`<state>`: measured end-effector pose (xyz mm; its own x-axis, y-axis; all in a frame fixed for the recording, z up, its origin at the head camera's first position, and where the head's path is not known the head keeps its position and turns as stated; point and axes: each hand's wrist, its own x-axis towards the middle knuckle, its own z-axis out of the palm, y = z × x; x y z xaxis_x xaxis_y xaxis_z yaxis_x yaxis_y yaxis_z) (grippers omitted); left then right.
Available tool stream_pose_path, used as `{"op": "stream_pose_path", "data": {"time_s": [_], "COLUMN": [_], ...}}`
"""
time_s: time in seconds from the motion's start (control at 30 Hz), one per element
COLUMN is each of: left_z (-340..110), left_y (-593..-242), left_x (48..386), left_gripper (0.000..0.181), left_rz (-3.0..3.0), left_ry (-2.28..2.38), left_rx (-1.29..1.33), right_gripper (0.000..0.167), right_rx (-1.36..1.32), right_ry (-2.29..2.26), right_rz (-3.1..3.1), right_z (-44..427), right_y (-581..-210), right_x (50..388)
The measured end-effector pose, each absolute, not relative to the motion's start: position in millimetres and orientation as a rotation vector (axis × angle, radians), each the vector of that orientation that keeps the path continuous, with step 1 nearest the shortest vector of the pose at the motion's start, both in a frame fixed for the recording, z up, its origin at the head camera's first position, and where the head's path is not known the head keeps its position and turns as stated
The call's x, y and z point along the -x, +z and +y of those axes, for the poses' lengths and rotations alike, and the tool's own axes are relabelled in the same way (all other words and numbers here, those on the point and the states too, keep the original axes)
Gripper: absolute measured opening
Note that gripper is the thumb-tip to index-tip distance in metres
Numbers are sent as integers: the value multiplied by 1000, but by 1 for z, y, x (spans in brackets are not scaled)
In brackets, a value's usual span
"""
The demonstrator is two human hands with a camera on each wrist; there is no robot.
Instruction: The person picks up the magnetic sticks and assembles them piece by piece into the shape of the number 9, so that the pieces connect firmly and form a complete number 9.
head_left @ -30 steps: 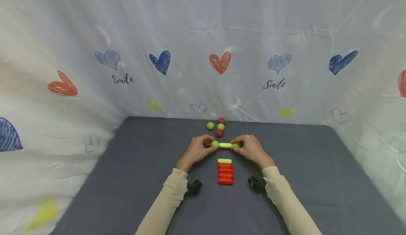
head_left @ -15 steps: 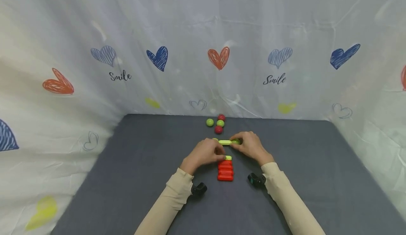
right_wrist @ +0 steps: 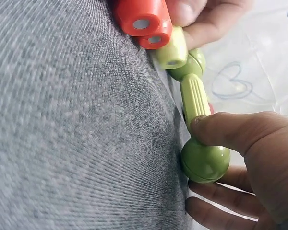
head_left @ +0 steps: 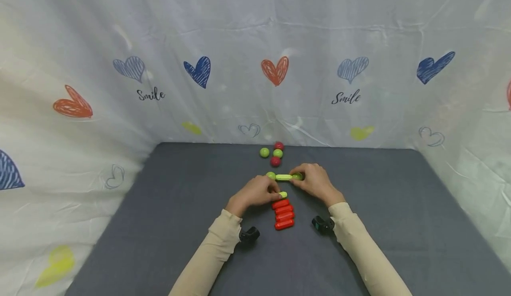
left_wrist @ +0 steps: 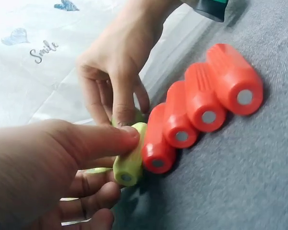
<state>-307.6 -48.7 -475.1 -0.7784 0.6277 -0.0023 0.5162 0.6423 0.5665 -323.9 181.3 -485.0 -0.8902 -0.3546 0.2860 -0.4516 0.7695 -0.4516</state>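
Between thumb and fingers, the left hand (head_left: 255, 192) pinches a yellow-green rod (left_wrist: 129, 163) with a metal disc in its end, beside the nearest of several red rods (left_wrist: 157, 139). Farther back, a second yellow-green rod (head_left: 284, 177) lies between two green balls, the left one (head_left: 271, 175) and the right one (right_wrist: 205, 160). The right hand (head_left: 316, 182) holds the right ball end, its thumb on the rod where it meets the ball. In the head view the red rods (head_left: 284, 216) lie side by side in a slightly fanned row.
Behind the hands are a green ball (head_left: 264, 152), another green ball (head_left: 277, 153), a red ball (head_left: 275, 161) and a farther red ball (head_left: 278, 145). A heart-patterned curtain (head_left: 239, 34) borders the grey table (head_left: 191, 180) at the back and sides.
The left hand has left the left green ball, moved nearer and taken the front yellow-green rod, which has shifted slightly left and tilted. The red rods have tilted too. The right hand keeps its hold.
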Motion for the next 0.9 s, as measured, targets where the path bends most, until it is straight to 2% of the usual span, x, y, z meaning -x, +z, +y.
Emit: {"op": "stream_pose_path", "data": {"time_s": [0.3, 0.67, 0.9], "left_z": [-72, -77, -69], "left_y": [-461, -482, -491], "left_x": [297, 297, 300], "left_gripper": [14, 22, 19], "left_rz": [2648, 2369, 2498], "left_ry": [1145, 1660, 1623], "left_rx": [-663, -157, -157], "right_gripper": [31, 15, 15], "right_rx": [-725, -867, -863], "right_ry": [697, 701, 761], "right_rz": [-2750, -2700, -2675], "right_z": [173, 153, 152], "right_y": [-481, -486, -488], "right_x": [324, 336, 340]}}
